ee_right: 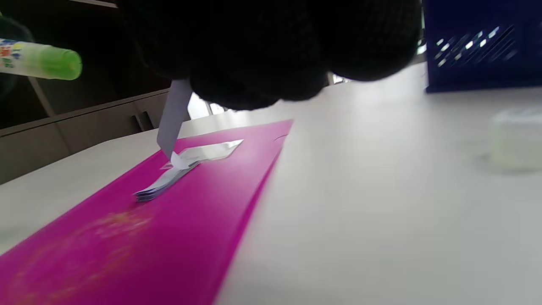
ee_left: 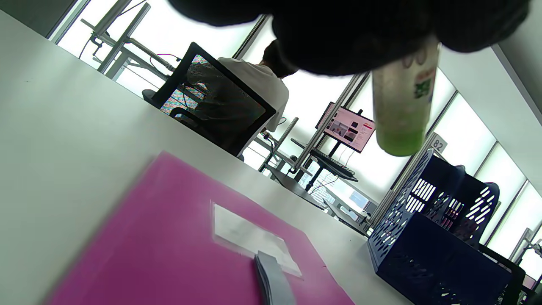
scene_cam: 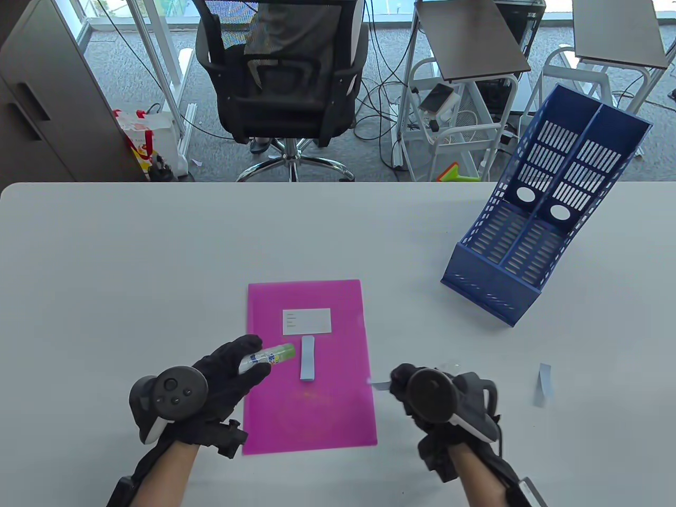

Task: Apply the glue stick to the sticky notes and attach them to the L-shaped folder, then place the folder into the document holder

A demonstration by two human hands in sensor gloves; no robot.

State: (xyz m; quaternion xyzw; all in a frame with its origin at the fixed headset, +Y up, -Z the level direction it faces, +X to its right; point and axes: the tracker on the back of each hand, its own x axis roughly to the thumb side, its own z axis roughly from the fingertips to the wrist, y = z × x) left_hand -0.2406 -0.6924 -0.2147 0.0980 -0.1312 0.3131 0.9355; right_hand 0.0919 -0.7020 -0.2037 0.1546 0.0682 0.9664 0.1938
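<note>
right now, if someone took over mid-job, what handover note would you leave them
Left hand grips the glue stick, green end out, over the pink folder.
Right hand pinches one blue sticky note at the folder's right edge.
Sticky note pad lies on the folder below the white label. Another note lies on the table to the right.
Done: one note picked up.
Left: glue it, stick it on, then put the folder into the blue document holder, which looks empty.
</note>
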